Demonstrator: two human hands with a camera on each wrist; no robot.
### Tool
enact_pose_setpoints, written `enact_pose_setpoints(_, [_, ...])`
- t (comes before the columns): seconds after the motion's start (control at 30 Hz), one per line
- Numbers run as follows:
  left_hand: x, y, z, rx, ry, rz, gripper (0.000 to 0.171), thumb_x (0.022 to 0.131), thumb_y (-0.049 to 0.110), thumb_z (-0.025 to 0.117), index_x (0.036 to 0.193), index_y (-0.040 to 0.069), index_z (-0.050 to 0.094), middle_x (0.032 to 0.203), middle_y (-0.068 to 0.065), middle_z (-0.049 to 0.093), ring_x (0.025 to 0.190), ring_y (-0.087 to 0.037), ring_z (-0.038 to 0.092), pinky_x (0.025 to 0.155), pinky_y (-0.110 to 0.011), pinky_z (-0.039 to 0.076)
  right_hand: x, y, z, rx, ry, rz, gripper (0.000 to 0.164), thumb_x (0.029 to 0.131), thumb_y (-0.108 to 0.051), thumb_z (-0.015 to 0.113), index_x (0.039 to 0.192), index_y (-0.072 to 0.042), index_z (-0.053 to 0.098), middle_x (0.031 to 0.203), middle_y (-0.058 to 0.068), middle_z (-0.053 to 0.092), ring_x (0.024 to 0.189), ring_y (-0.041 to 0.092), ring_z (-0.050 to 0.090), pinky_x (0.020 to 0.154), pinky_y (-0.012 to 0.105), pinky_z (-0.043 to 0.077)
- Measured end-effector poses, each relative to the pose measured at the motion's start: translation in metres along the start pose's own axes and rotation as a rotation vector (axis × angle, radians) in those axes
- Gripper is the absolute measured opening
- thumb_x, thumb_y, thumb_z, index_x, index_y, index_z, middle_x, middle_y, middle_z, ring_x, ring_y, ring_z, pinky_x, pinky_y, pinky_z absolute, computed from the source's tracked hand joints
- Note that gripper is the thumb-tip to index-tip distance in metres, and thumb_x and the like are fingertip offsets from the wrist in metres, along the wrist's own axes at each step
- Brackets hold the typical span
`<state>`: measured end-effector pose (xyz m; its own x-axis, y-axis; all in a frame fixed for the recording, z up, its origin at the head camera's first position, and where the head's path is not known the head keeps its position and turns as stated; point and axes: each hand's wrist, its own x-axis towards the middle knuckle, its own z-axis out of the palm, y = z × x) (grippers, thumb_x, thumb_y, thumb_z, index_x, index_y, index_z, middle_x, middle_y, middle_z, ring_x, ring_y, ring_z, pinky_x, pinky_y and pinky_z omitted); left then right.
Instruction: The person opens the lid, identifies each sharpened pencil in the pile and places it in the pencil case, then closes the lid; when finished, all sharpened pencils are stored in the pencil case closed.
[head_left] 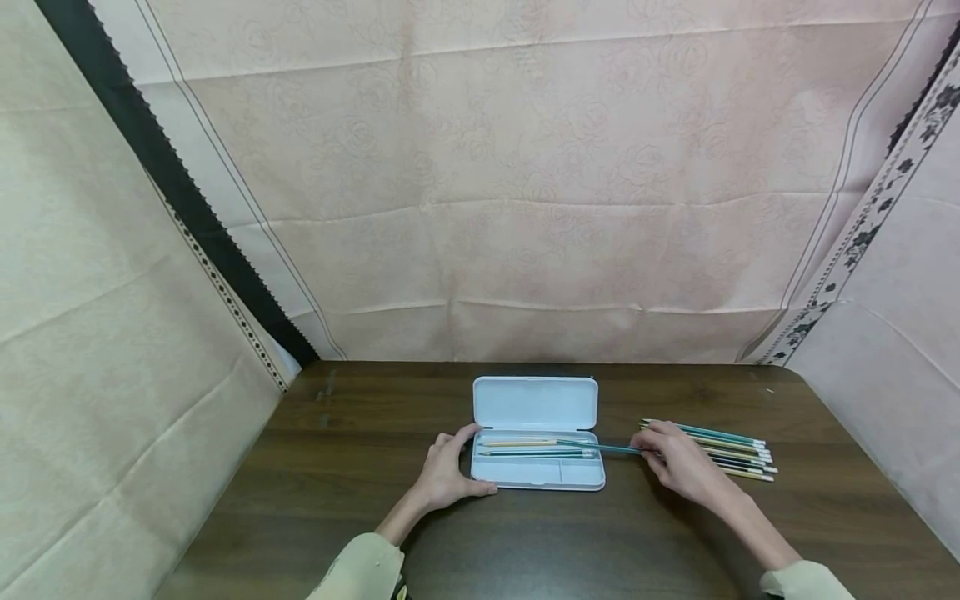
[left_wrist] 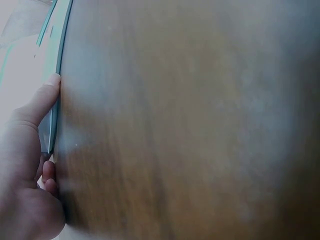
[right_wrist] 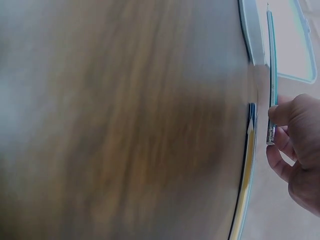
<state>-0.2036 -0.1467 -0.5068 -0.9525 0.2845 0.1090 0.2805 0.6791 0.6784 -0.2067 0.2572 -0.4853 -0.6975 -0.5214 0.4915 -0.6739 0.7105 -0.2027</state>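
An open pencil case [head_left: 517, 477] lies on the table, its lid [head_left: 536, 402] folded back. My left hand [head_left: 442, 475] holds the case at its left end, the thumb on the front edge and the fingers at the back corner. Between thumb and fingers, my right hand [head_left: 678, 467] pinches a teal pencil [right_wrist: 273, 65] near its rear end. The pencil's pointed end reaches left over the case. A few pencils [head_left: 525, 454] lie lengthwise in the long compartment. Under and beside my right hand is a bundle of teal, yellow and dark pencils [head_left: 738, 454].
The dark wooden table [head_left: 540, 542] carries all of this. Pale patterned cloth [head_left: 525, 250] hangs behind the table's back edge, with further cloth at both sides. A divider splits the case's front section into two smaller compartments.
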Motion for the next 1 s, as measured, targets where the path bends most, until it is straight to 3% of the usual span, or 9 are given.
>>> enact_pose_setpoints(0.27, [0.0,-0.001,0.0,0.002,0.004,0.002,0.094,0.068,0.046,0.092,0.146,0.019,0.047,0.122,-0.012,0.051,0.111,-0.029,0.042,0.083,-0.048,0.041,0.012,-0.009,0.006,0.038,-0.038,0.038,0.028,0.077,0.01,0.079,0.094,-0.011,0.073,0.088,-0.007,0.059,0.08,0.011,0.052,0.069,0.033,0.051])
enact_pose_setpoints(1.0, [0.0,0.0,0.0,-0.005,-0.005,-0.011,0.094,0.068,0.045,0.092,0.146,0.019,0.046,0.123,-0.013,0.049,0.112,-0.03,0.042,0.084,-0.049,0.042,0.04,-0.035,0.021,0.067,-0.116,0.045,0.022,0.083,0.006,0.075,0.098,-0.01,0.075,0.094,-0.002,0.062,0.088,0.016,0.056,0.075,0.037,0.052])
